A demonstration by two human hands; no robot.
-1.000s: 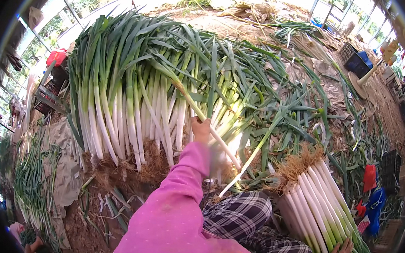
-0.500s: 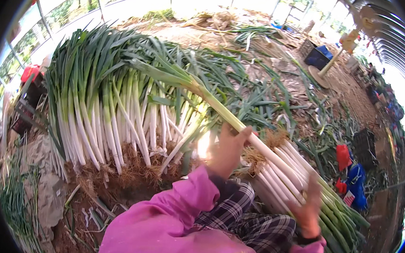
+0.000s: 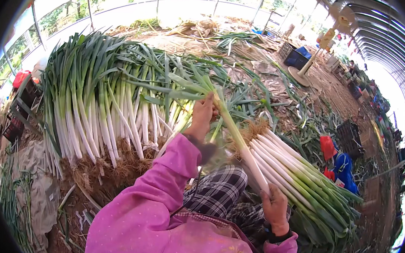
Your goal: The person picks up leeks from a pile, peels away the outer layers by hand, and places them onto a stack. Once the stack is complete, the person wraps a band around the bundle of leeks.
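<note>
A single leek [image 3: 240,140] slants across in front of me, its leaves up and left, its white end down and right. My left hand [image 3: 203,112] is closed round it where the stalk meets the leaves. At the white end, my right hand [image 3: 275,209] has its fingers closed on the leek. A blurred pale green strip [image 3: 216,130] hangs just below my left hand. Right of the held leek lies a pile of leeks [image 3: 303,177], white shafts toward me and green leaves to the lower right. A larger row of leeks [image 3: 87,112] with brown roots spreads on the left.
Loose green leaves [image 3: 307,123] litter the soil beyond. A black crate [image 3: 350,138] and red and blue bags [image 3: 345,171] are at the right. Farther back are a dark bin with blue contents [image 3: 297,57] and a post on a round base [image 3: 299,76]. Another crate [image 3: 14,126] stands far left.
My left hand has slid up the leek toward its leaves. My right hand, blurred over the pile before, now grips the white end. The leek has tilted more steeply.
</note>
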